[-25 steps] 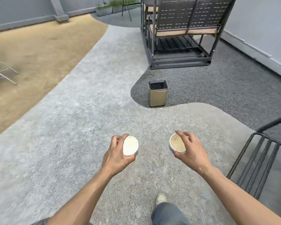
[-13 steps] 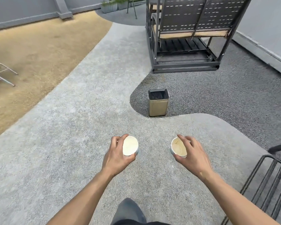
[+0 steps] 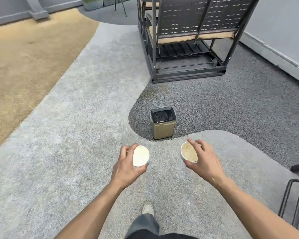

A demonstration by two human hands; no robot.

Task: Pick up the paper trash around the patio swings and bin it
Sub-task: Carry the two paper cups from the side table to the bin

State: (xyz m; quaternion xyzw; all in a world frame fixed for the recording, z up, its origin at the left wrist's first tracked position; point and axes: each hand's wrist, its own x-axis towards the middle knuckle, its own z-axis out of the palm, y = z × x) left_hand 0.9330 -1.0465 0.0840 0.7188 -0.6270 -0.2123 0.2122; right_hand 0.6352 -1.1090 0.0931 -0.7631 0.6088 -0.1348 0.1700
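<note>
Left hand (image 3: 126,167) and right hand (image 3: 203,163) are each gripping a round paper cup (image 3: 140,156), (image 3: 188,154), fingers curled around. Farther off, a square, brushed-metal bin (image 3: 163,130) with a black liner is standing on dark speckled paving, near a slatted metal swing (image 3: 188,40).

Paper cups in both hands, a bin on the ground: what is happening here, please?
A person is clearing paper trash on a patio. The left hand grips one paper cup, and the right hand grips a second paper cup with its open mouth toward the camera. A small bin with a black liner stands open on the ground just ahead, in front of a patio swing. Neither cup is in the bin yet.
</note>
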